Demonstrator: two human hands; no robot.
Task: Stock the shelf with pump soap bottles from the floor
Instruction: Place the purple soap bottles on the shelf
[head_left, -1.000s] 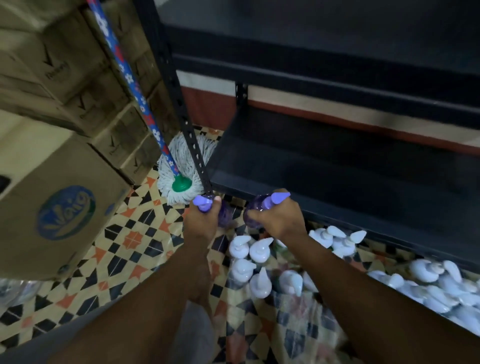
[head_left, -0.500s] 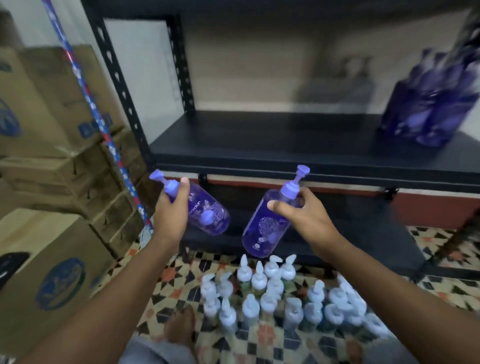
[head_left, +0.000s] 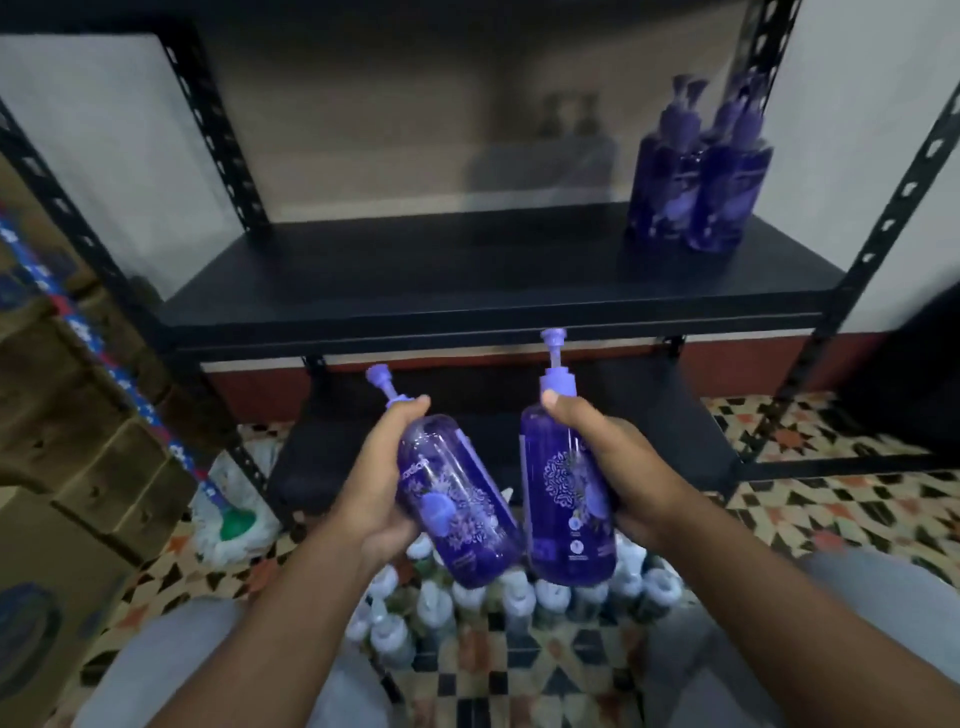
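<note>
Pump soap bottles (head_left: 566, 519), 2 purple ones: who had them, & where? (DESK)

Left hand (head_left: 374, 483) gripped the left bottle (head_left: 457, 499), fingers curled round its body, bottle tilted left. Right hand (head_left: 608, 467) gripped the right bottle (head_left: 566, 467), near upright, thumb by the pump collar. Both hung in mid-air, below & in front of the shelf (head_left: 467, 291) edge, above the floor cluster (head_left: 467, 597). (PHOTOG)

Which step? (DESK)

Carry, prob. Pickup looked done, placing not yet. Next move called for a lift over the front lip, then setting both upright, likely beside the shelf group (head_left: 696, 176) at back right. (PHOTOG)

Contents? (DESK)

Held pair were see-through, approx. full of purple liquid. White-pump floor cluster was too blurred to judge. Cardboard boxes (head_left: 93, 467) stacked at left showed no contents. (PHOTOG)
</note>
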